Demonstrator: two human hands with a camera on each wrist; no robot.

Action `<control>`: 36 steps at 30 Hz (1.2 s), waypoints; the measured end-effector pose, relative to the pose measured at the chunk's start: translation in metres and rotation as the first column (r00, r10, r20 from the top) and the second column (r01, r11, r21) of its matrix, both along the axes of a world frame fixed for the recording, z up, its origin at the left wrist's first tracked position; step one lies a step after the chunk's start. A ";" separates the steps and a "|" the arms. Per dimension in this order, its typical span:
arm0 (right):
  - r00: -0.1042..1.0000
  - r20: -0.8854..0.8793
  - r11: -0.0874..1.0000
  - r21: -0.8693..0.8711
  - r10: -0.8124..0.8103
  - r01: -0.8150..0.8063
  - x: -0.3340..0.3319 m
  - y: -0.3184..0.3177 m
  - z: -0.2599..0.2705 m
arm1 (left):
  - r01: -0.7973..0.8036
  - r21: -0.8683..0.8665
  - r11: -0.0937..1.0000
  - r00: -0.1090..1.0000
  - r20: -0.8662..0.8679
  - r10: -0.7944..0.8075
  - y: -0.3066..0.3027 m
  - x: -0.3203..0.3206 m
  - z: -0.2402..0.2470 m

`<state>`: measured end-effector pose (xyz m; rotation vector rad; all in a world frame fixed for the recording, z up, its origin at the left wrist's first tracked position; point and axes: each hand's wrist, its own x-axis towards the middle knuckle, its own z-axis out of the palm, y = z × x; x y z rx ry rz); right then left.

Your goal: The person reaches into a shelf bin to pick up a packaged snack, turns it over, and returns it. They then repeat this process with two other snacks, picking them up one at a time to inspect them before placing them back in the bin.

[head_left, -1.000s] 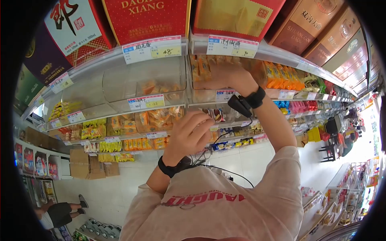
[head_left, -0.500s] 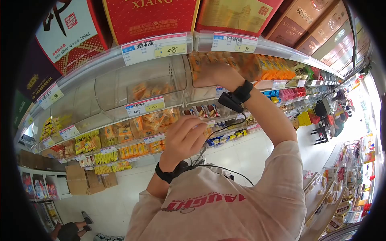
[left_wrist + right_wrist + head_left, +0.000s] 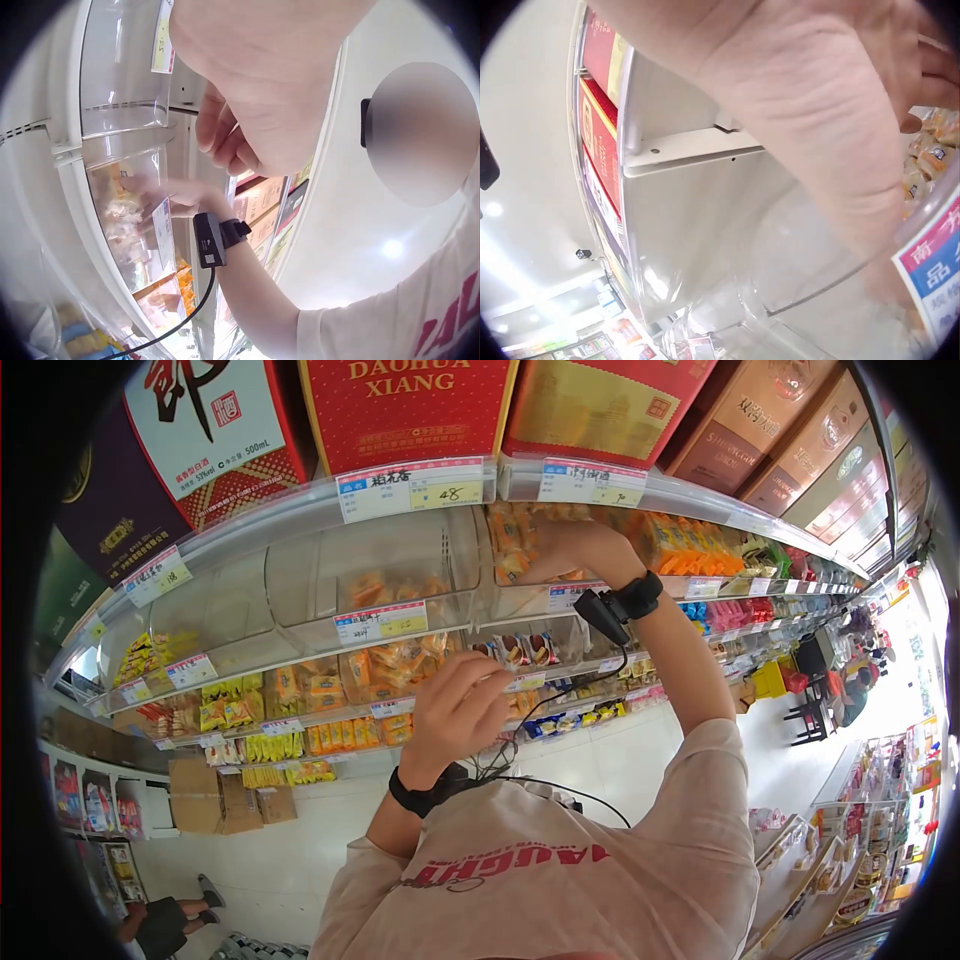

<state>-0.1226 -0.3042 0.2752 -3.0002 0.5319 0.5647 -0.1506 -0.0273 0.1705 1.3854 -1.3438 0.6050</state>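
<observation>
In the head view my right hand (image 3: 575, 550) is inside a clear shelf bin (image 3: 520, 600), among small orange-wrapped snack packets (image 3: 512, 538). Its fingertips are right at the packets, partly hidden by them and blurred in the left wrist view; I cannot tell whether they grip one. The right wrist view shows the palm and wrist over the bin's clear front wall, with wrapped packets (image 3: 934, 157) beyond the fingers. My left hand (image 3: 458, 712) hangs in front of the lower shelf, fingers loosely curled, holding nothing.
Boxed liquor (image 3: 410, 420) lines the shelf above, with price tags (image 3: 415, 490) along its edge. Left of the right hand's bin is a clear bin with a few orange packets (image 3: 375, 590). Lower tiers hold more snacks. A black cable (image 3: 570, 685) runs from the right wrist. Cardboard boxes (image 3: 225, 795) stand on the floor.
The head view has shifted slightly back and forth. My right hand stays in the bin, moving a little among the orange packets. The left hand keeps about the same pose.
</observation>
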 end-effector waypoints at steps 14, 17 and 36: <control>0.952 0.203 0.959 0.121 0.227 -0.255 -0.029 -0.033 0.008 | -0.020 0.060 0.998 0.994 0.110 0.014 -0.022 -0.009 0.002; 0.926 0.251 0.949 0.070 0.283 -0.309 -0.029 -0.037 0.000 | -0.030 0.074 0.997 0.993 0.116 0.021 -0.025 -0.011 0.003; 0.847 0.478 0.920 0.172 0.235 -0.353 -0.011 -0.017 -0.027 | -0.091 0.090 0.992 0.985 0.152 0.076 -0.034 -0.018 0.005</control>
